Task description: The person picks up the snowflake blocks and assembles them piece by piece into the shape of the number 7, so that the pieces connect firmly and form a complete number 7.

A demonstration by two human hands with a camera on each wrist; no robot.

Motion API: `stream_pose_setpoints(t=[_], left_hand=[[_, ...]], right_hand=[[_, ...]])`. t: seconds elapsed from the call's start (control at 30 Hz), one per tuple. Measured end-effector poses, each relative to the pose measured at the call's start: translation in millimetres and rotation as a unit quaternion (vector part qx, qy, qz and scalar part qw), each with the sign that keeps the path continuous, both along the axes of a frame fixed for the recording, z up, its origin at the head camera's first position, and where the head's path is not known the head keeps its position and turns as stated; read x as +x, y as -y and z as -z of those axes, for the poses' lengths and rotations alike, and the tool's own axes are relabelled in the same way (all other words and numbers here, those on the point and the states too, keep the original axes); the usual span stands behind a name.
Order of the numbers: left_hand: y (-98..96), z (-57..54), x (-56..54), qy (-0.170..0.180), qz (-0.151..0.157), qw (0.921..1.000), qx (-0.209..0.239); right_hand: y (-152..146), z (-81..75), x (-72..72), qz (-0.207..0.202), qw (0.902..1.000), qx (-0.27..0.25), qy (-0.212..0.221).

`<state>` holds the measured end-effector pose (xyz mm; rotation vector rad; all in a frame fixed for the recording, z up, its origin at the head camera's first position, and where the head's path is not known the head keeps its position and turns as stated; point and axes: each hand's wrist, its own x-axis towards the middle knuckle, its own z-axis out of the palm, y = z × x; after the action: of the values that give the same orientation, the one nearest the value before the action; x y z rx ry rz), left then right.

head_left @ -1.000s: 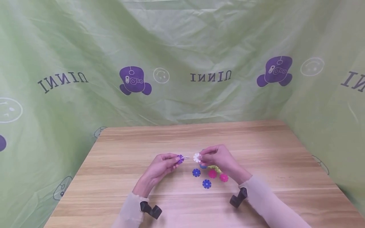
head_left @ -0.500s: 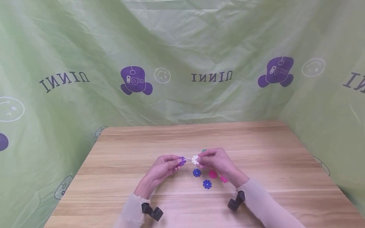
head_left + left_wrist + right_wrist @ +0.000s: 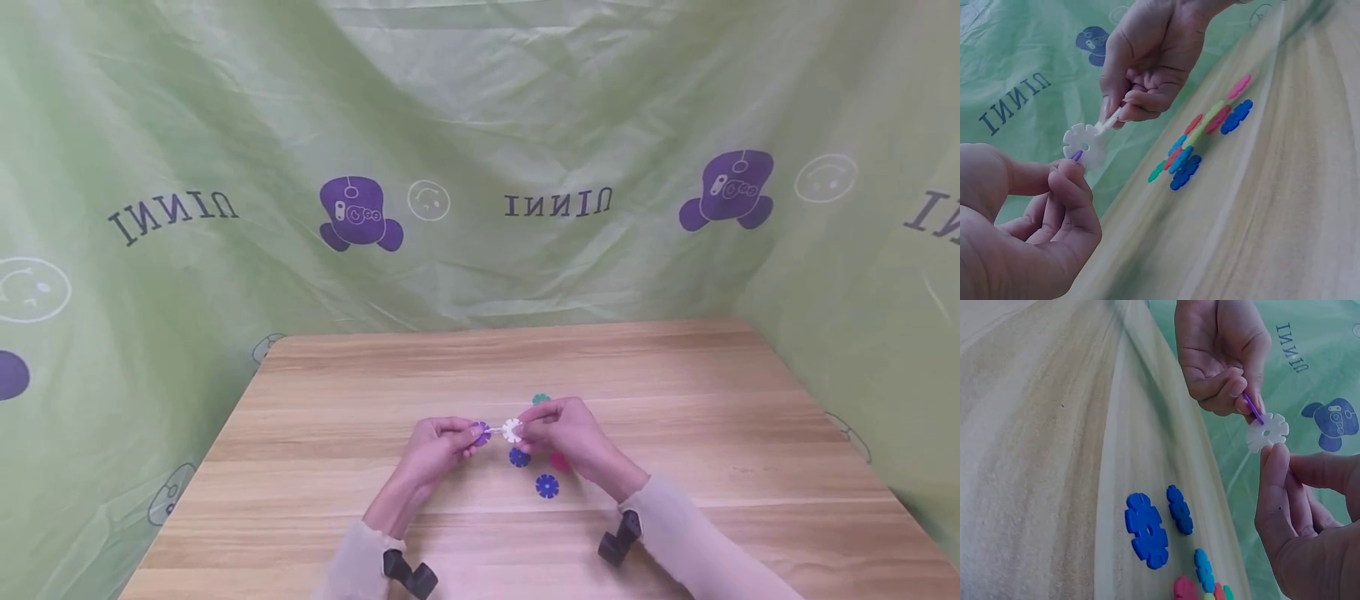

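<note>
My left hand point(image 3: 431, 452) pinches a purple notched plastic disc point(image 3: 482, 433) between thumb and fingers. A white notched disc point(image 3: 1084, 145) is slotted into the purple one and appears edge-on in the head view. With thumb and fingertips, my right hand point(image 3: 567, 439) pinches a second white disc point(image 3: 512, 430). This disc meets the rim of the first white one, at an angle to it. How deep their slots engage I cannot tell. In the right wrist view the second white disc is mostly hidden by my right fingertips.
Loose discs lie on the wooden table point(image 3: 337, 383) below and around my right hand: blue discs point(image 3: 547, 486), a pink disc point(image 3: 559, 462), a green disc point(image 3: 541, 400) and a yellow disc point(image 3: 1205, 123), among several others. A green printed cloth point(image 3: 465, 275) hangs behind the table.
My right hand has moved slightly left and down, bringing its white disc from apart to contact with the white disc on the purple one. The green disc has come into sight.
</note>
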<state>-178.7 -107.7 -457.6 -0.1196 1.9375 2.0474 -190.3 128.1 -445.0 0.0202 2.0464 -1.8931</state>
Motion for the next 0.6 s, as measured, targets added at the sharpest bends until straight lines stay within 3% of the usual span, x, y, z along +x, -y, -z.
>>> stream_pose_setpoints(t=[0.33, 0.5, 0.6], left_hand=[[-3.4, 5.5, 3.6, 0.000, 0.004, 1.0000, 0.007], [-4.4, 5.0, 2.7, 0.007, 0.022, 0.9997, 0.009], [-5.4, 3.8, 3.6, 0.000, 0.039, 0.9993, -0.003]], right_hand=[[0, 2.6, 2.7, -0.008, 1.0000, -0.001, -0.006], [-5, 0.8, 2.6, -0.012, 0.9998, 0.005, -0.014], [-10, -3.3, 4.1, -0.026, 0.9984, 0.033, -0.038]])
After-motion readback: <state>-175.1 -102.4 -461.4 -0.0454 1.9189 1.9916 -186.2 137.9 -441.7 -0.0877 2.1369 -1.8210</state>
